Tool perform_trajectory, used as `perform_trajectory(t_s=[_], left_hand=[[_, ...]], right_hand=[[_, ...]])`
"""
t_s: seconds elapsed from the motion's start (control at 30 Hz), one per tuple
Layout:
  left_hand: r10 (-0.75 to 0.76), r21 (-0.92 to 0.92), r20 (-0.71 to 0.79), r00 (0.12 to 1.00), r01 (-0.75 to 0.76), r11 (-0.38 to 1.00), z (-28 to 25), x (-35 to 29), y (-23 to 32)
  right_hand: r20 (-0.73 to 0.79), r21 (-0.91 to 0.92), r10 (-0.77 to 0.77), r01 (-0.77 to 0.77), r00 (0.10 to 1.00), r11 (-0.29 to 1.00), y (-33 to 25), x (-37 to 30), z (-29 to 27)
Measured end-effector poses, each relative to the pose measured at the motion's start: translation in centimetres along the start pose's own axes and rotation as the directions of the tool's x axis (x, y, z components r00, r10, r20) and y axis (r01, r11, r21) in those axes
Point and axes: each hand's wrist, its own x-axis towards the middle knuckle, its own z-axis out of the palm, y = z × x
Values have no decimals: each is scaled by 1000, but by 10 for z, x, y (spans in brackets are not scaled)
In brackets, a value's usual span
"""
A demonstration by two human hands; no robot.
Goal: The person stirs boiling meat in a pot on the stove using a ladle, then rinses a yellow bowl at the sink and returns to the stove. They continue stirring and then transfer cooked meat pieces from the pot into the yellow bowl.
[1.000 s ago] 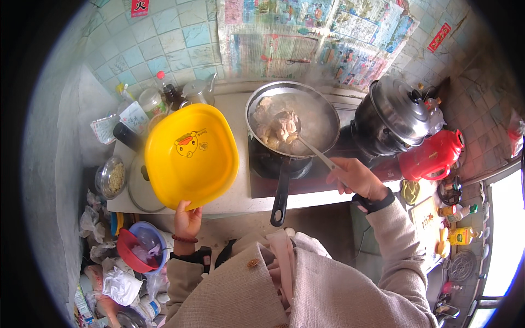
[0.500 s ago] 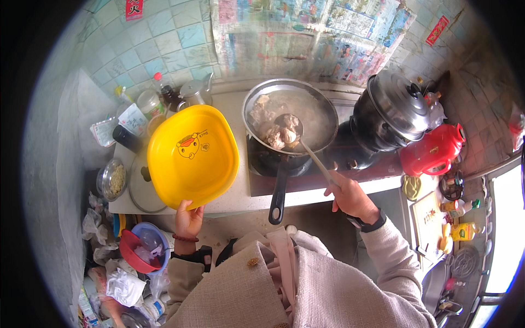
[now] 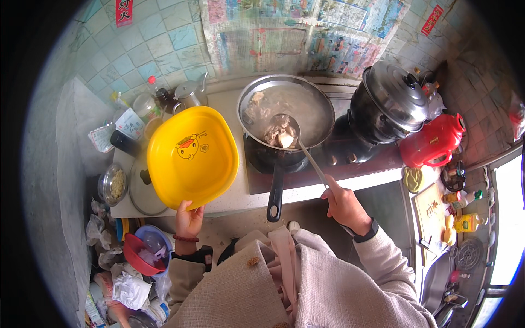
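My left hand (image 3: 190, 221) grips the near rim of a yellow plastic basin (image 3: 191, 169) with a cartoon duck printed inside; nothing else lies in it. It is tilted toward me above the counter, left of the pan. My right hand (image 3: 350, 206) is closed round the handle of a ladle (image 3: 314, 162). The ladle's bowl is in a deep frying pan (image 3: 322, 117) on the stove, holding several chunks of pale cooked meat (image 3: 280, 133). More meat sits at the pan's left in cloudy, steaming liquid. The pan's black handle (image 3: 275, 197) points toward me.
A large lidded steel pot (image 3: 377, 109) and a red thermos (image 3: 432, 143) stand right of the pan. Under the basin lies a glass lid (image 3: 140, 191); beside it is a bowl of pale pieces (image 3: 113, 185). Bottles and a metal kettle (image 3: 190, 94) line the counter's back left.
The ladle has dipped lower toward the pan's near side, and its load of meat looks smaller. The basin stays in nearly the same place. The whole view has shifted slightly.
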Motion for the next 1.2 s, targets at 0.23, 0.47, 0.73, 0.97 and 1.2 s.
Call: perform_trajectory(t_s=[0.23, 0.47, 0.73, 0.97, 1.2], left_hand=[[-13, -22, -2, 1000, 13, 1000, -1, 1, -1], [-23, -26, -11, 1000, 23, 999, -2, -2, -3], [-26, 1, -19, 999, 26, 1000, 0, -5, -4], [-26, 5, -20, 999, 26, 1000, 1, -8, -5], [-49, -22, -42, 998, 48, 999, 2, -9, -5]], right_hand=[[-20, -134, -50, 47, 999, 990, 7, -2, 2], [-42, -188, -89, 80, 995, 979, 14, -3, 5], [-105, -271, -165, 132, 981, 954, 25, -6, 13], [-107, -263, -178, 144, 978, 954, 28, -6, 13], [-106, -280, -181, 146, 978, 949, 29, -6, 12]])
